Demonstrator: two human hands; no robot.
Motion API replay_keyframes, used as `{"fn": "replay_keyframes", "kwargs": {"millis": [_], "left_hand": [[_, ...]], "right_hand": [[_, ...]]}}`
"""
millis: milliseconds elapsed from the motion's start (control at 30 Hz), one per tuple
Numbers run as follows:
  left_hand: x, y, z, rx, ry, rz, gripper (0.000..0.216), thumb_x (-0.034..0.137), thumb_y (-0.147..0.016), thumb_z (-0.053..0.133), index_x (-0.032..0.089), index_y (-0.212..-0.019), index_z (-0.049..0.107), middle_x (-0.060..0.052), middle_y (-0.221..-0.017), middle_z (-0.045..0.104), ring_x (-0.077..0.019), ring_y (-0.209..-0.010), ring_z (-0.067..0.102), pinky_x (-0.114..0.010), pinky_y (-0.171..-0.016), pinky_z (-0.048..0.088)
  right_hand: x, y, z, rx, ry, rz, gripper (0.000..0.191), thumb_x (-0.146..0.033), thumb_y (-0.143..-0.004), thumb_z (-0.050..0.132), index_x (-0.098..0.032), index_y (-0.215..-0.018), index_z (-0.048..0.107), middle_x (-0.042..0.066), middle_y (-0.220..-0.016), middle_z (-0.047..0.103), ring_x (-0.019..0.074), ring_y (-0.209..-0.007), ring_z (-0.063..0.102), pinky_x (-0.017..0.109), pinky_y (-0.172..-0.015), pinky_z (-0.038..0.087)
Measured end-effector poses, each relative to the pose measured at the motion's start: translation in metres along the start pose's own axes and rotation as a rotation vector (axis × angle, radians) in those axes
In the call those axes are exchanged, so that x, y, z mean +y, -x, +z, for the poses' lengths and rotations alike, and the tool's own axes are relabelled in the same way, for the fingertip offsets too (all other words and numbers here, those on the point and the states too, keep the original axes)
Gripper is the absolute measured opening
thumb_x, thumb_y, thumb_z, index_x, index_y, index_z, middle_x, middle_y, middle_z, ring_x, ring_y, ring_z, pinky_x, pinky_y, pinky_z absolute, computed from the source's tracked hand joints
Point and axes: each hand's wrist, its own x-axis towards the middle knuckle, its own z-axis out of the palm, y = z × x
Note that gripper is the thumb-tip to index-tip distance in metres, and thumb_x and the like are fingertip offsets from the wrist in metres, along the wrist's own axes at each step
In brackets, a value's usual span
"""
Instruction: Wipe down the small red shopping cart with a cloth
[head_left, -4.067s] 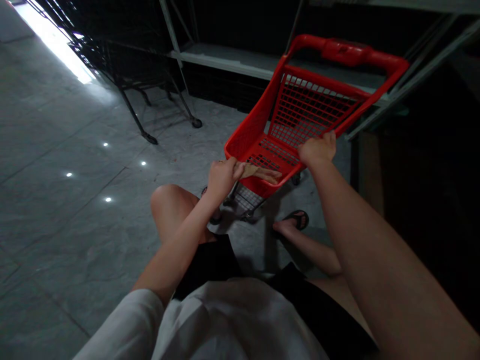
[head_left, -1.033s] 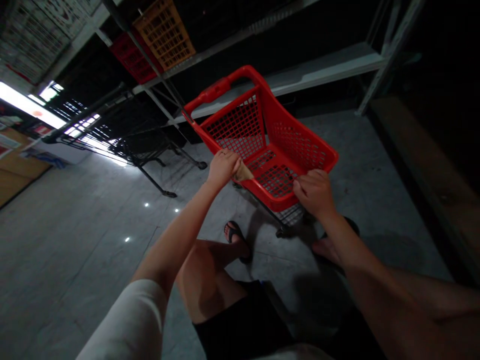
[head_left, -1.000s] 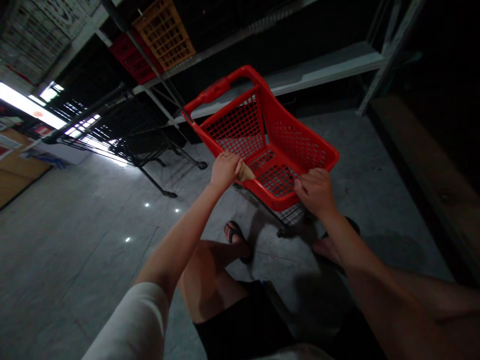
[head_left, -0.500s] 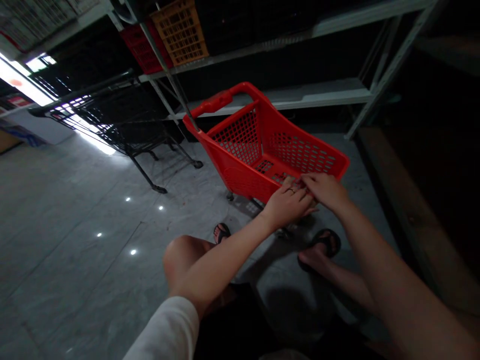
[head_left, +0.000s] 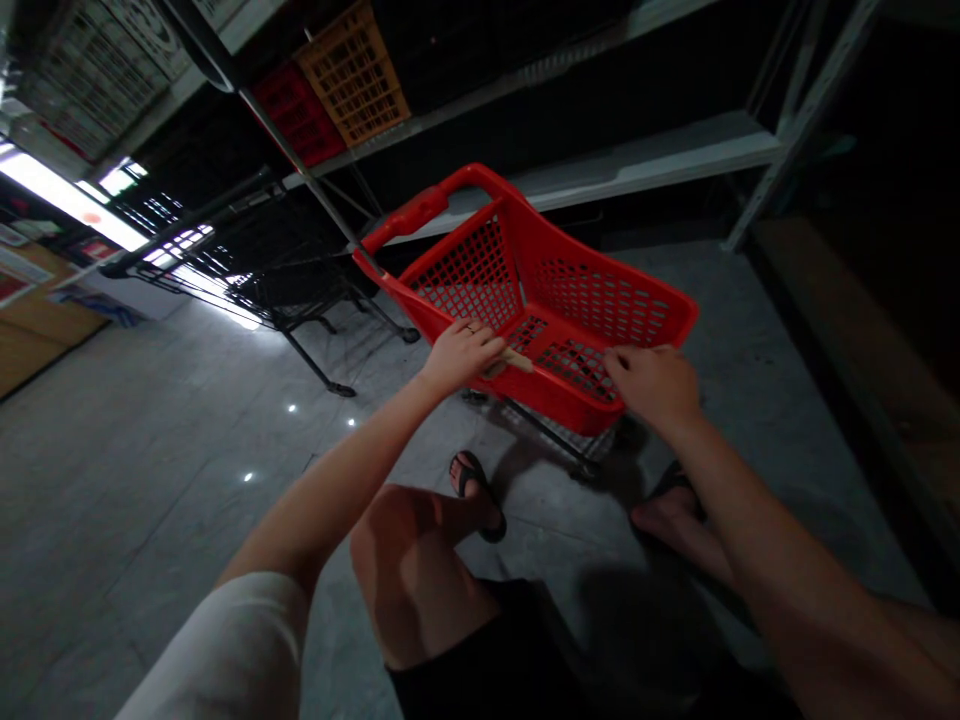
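Observation:
A small red plastic shopping cart (head_left: 555,405) stands in front of me, its perforated basket open at the top. My left hand (head_left: 466,352), with a ring on one finger, is closed at the near side rim of the cart. A pale beige strip (head_left: 517,361) sticks out from its fingers over the basket; its kind is unclear. Near the cart's front end, my right hand (head_left: 654,388) has its fingers curled together. Whatever it may pinch is hidden, and I cannot tell whether it touches the rim.
A black metal cart (head_left: 277,310) stands to the left. Behind is a metal shelf rack (head_left: 652,165) bearing a yellow crate (head_left: 356,75) and a red crate (head_left: 300,115). A raised ledge (head_left: 840,350) runs along the right. My sandalled foot (head_left: 476,490) is close to the cart's wheels.
My hands were together over the cart's near front rim; now they are apart, the left having moved left along the rim. The beige strip now shows at my left hand. The view has shifted slightly.

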Motion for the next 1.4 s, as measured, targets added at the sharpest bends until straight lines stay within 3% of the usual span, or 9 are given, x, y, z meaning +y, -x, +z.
{"fn": "replay_keyframes", "kwargs": {"millis": [133,233,433,633,767,967,1167,1267,1400], "left_hand": [[-0.069,0.015,0.0,-0.06,-0.016,-0.055,0.027,0.041,-0.11,0.045,0.019,-0.113,0.061,-0.005,-0.113,0.069,-0.0206,-0.112,0.055,-0.039,-0.107,0.042],[-0.084,0.014,0.005,-0.048,-0.023,-0.098,0.028,0.045,-0.109,0.045,0.021,-0.108,0.06,-0.002,-0.108,0.067,-0.02,-0.11,0.057,-0.04,-0.111,0.043],[-0.041,0.0,0.024,0.101,-0.024,-0.273,0.016,0.037,-0.104,0.058,0.022,-0.108,0.064,-0.005,-0.109,0.07,-0.0245,-0.112,0.061,-0.047,-0.119,0.042],[0.027,-0.022,0.016,0.325,0.028,-0.355,0.016,0.036,-0.103,0.06,0.023,-0.105,0.07,-0.005,-0.103,0.072,-0.0255,-0.108,0.064,-0.049,-0.121,0.041],[0.055,-0.037,0.003,0.415,0.036,-0.263,0.021,0.029,-0.107,0.05,0.025,-0.104,0.071,-0.002,-0.096,0.072,-0.0214,-0.103,0.065,-0.044,-0.121,0.042],[0.033,-0.017,-0.031,0.343,-0.003,-0.095,0.027,0.027,-0.108,0.044,0.027,-0.108,0.071,0.0,-0.095,0.073,-0.0194,-0.101,0.065,-0.045,-0.125,0.04],[-0.002,0.03,-0.068,0.216,-0.002,-0.167,0.021,0.033,-0.106,0.05,0.027,-0.112,0.07,-0.002,-0.1,0.071,-0.0245,-0.109,0.065,-0.055,-0.125,0.038],[-0.009,0.034,-0.069,0.149,-0.009,-0.196,0.02,0.035,-0.104,0.055,0.024,-0.113,0.07,-0.004,-0.103,0.071,-0.0264,-0.107,0.066,-0.055,-0.122,0.04],[0.0,0.02,-0.053,0.113,-0.089,-0.251,0.024,0.037,-0.104,0.056,0.018,-0.105,0.07,-0.011,-0.099,0.072,-0.0294,-0.099,0.067,-0.047,-0.098,0.052]], "right_hand": [[-0.001,0.0,0.001,0.0,0.05,0.004,0.051,-0.042,-0.102,0.038,-0.019,-0.103,0.084,0.015,-0.094,0.08,0.0293,-0.089,0.071,0.035,-0.076,0.046],[0.006,-0.004,0.002,-0.003,0.055,-0.039,0.052,-0.041,-0.102,0.037,-0.02,-0.102,0.084,0.014,-0.094,0.081,0.0288,-0.087,0.071,0.036,-0.077,0.047],[0.019,-0.005,-0.006,-0.02,0.125,-0.057,0.05,-0.041,-0.103,0.039,-0.018,-0.1,0.083,0.015,-0.09,0.081,0.0306,-0.09,0.073,0.038,-0.084,0.051],[-0.033,0.002,-0.026,-0.152,0.094,-0.087,0.061,-0.047,-0.109,0.024,-0.021,-0.125,0.076,0.016,-0.121,0.078,0.0316,-0.107,0.075,0.038,-0.083,0.054],[-0.041,-0.007,-0.028,-0.088,0.239,0.042,0.073,-0.053,-0.108,0.02,-0.014,-0.112,0.081,0.023,-0.103,0.079,0.0359,-0.097,0.078,0.041,-0.078,0.055],[0.009,-0.018,-0.027,0.044,0.379,0.059,0.066,-0.045,-0.106,0.029,-0.01,-0.099,0.084,0.025,-0.084,0.077,0.038,-0.08,0.077,0.043,-0.068,0.054],[0.004,-0.013,-0.022,0.085,0.346,0.046,0.067,-0.044,-0.105,0.027,-0.009,-0.097,0.084,0.025,-0.082,0.077,0.0375,-0.079,0.076,0.039,-0.065,0.052],[-0.006,-0.008,-0.02,0.101,0.318,0.002,0.068,-0.043,-0.106,0.026,-0.008,-0.094,0.083,0.025,-0.082,0.077,0.0344,-0.079,0.076,0.037,-0.067,0.051],[-0.013,-0.003,-0.021,0.036,0.288,-0.043,0.069,-0.041,-0.106,0.025,-0.007,-0.096,0.083,0.024,-0.085,0.078,0.0344,-0.082,0.076,0.038,-0.071,0.052]]}}
